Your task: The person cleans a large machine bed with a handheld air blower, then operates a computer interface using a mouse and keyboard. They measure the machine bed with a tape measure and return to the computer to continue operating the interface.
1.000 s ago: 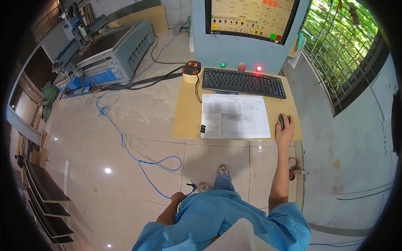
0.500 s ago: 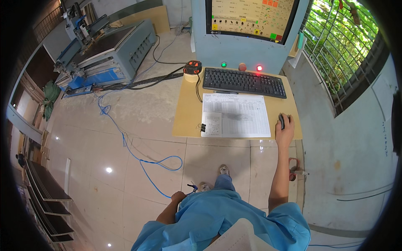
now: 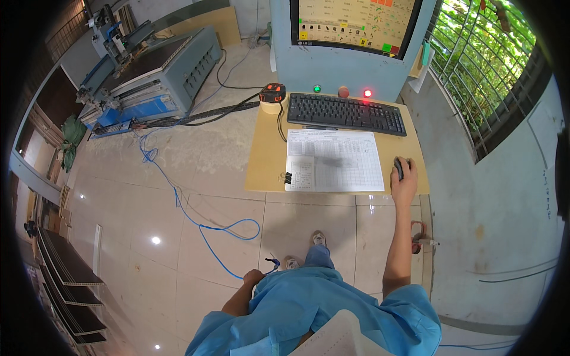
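My right hand (image 3: 404, 188) rests over a black computer mouse (image 3: 398, 168) at the right of a wooden desk board (image 3: 268, 172), fingers curved round it. Low by my waist, my left hand (image 3: 254, 277) is closed round a thin blue air hose (image 3: 221, 262), just behind its small blue and black nozzle end (image 3: 273, 263). Left of the mouse lies a printed table sheet (image 3: 350, 163), with a smaller slip held to it by a black binder clip (image 3: 288, 177). Behind the sheet are a pen (image 3: 320, 128) and a black keyboard (image 3: 347, 113).
A monitor (image 3: 356, 26) sits in a blue-grey cabinet with lit green and red buttons and a red knob. An orange-black tape measure (image 3: 272, 92) is at the desk's back left. A flatbed cutting machine (image 3: 160, 77) stands far left. The hose loops across the tiled floor (image 3: 136, 237).
Both hands keep their hold on the mouse and the hose. The view has shifted very slightly; nothing else has visibly moved.
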Demonstrator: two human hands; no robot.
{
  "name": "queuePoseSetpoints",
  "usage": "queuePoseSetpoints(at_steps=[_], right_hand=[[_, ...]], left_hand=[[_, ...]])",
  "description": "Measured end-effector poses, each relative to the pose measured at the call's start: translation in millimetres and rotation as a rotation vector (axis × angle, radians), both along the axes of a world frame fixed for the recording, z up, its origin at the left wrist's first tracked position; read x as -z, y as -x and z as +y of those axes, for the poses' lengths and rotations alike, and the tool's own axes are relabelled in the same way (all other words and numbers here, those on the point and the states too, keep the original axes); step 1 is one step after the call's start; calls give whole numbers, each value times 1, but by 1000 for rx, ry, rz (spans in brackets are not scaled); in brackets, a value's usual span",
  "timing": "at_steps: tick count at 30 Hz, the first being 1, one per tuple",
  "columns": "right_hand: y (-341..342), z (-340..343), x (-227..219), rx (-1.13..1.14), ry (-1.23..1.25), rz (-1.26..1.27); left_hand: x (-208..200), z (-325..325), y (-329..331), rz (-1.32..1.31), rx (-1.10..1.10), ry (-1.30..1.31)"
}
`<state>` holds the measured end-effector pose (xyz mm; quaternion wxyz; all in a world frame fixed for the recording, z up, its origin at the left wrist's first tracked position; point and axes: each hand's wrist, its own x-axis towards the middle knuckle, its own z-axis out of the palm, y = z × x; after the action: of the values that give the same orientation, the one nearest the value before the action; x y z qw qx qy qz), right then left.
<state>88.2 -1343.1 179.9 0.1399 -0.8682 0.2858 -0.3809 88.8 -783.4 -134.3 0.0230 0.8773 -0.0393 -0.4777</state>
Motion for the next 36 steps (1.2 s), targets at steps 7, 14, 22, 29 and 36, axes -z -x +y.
queuePoseSetpoints(at_steps=[7,14,22,29,36], right_hand=[[2,-1,-6,-161,-3,12],[4,2,-12,-205,-49,34],[2,-1,-12,-257,-68,50],[-1,-1,-6,-225,-45,30],[0,-2,-7,-217,-43,48]], left_hand=[[2,-2,-3,-17,-10,0],[-1,-4,-6,-23,21,-4],[0,-6,-12,4,37,-6],[6,-5,-11,0,28,13],[6,-3,-2,3,-23,-13]])
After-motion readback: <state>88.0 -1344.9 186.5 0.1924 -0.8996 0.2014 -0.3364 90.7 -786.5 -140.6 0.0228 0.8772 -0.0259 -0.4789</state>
